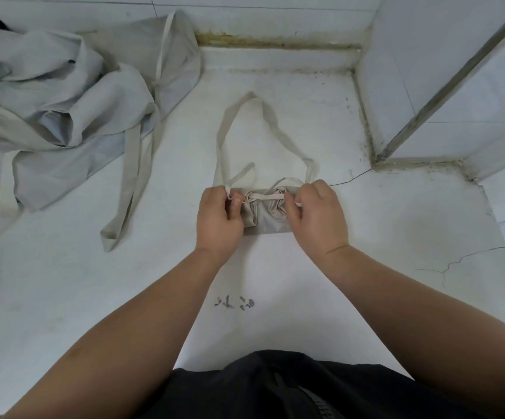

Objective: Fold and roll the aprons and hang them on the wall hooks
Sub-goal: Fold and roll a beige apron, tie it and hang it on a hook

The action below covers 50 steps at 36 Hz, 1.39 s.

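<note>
rolled apron: a short grey bundle (264, 216) is laid on the white surface (366, 237), directly between the two hands and touching both.
tie: a pale tie (267, 196) is drawn tight across the far side of the bundle, where the cloth is gathered into wrinkles; probably it is pulled so that the roll cannot open.
neck loop: the loop (221, 137) is left spread out on the surface, pointing away from the person; it is judged to be kept free so that it can later be put over a hook.
left hand: the left hand (219, 216) is closed, one end of the tie is pinched between thumb and fingers at the left end of the roll.
right hand: the right hand (317, 216) is closed in the same way, the other end of the tie is pinched at the right end.
step: a knot or a wrap is judged to be in the making; the hanging is not yet done, and no hooks are seen.
pile of aprons: more grey aprons (48, 110) are heaped at the far left, well apart from the roll, not yet folded.
tiled wall: a white wall (426, 55) is seen behind and to the right.
</note>
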Each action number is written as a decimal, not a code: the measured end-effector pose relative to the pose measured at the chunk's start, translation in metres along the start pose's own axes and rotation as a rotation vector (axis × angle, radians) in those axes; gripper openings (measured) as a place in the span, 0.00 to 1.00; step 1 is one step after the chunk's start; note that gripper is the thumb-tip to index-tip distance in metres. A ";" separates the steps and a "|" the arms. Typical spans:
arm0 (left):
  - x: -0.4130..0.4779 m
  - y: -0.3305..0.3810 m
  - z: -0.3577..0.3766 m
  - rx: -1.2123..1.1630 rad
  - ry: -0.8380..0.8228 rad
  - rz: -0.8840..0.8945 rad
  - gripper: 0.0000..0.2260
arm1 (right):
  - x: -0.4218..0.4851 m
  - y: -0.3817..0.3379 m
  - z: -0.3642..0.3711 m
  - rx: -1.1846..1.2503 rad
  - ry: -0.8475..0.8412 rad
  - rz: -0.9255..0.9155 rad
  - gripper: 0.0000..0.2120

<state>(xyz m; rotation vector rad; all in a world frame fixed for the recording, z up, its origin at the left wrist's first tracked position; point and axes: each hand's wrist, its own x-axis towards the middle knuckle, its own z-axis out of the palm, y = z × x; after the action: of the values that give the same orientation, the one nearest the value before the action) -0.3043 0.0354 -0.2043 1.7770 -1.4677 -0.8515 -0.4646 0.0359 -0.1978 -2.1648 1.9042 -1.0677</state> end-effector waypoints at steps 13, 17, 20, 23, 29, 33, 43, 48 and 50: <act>-0.021 0.003 0.006 0.076 0.177 -0.153 0.05 | -0.017 -0.007 0.000 -0.131 -0.123 0.140 0.06; -0.023 0.002 0.001 0.042 0.162 -0.193 0.05 | -0.021 -0.002 -0.003 0.008 -0.220 0.250 0.12; -0.020 -0.001 0.000 -0.002 0.190 -0.272 0.06 | -0.018 -0.004 -0.008 0.090 -0.181 0.328 0.09; -0.019 -0.004 -0.002 0.003 0.177 -0.271 0.06 | -0.016 0.003 -0.010 0.169 -0.194 0.435 0.10; -0.020 -0.009 -0.007 0.011 0.140 -0.173 0.12 | -0.011 0.005 -0.021 0.178 -0.188 0.465 0.15; -0.023 -0.009 -0.007 -0.029 0.164 -0.195 0.16 | -0.010 -0.001 -0.021 0.045 -0.194 0.489 0.14; -0.023 -0.003 -0.021 0.143 0.088 -0.310 0.11 | -0.020 0.013 -0.031 -0.123 -0.624 0.214 0.13; -0.027 0.001 -0.029 -0.242 0.087 -0.434 0.15 | -0.011 0.011 -0.042 -0.024 -0.653 0.204 0.15; -0.022 0.004 -0.036 -0.543 0.056 -0.542 0.11 | -0.009 0.009 -0.045 0.037 -0.693 0.236 0.17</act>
<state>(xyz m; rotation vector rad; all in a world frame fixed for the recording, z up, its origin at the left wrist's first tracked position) -0.2806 0.0598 -0.1796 1.7549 -0.6164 -1.3072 -0.4964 0.0591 -0.1718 -1.8706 1.7078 -0.2472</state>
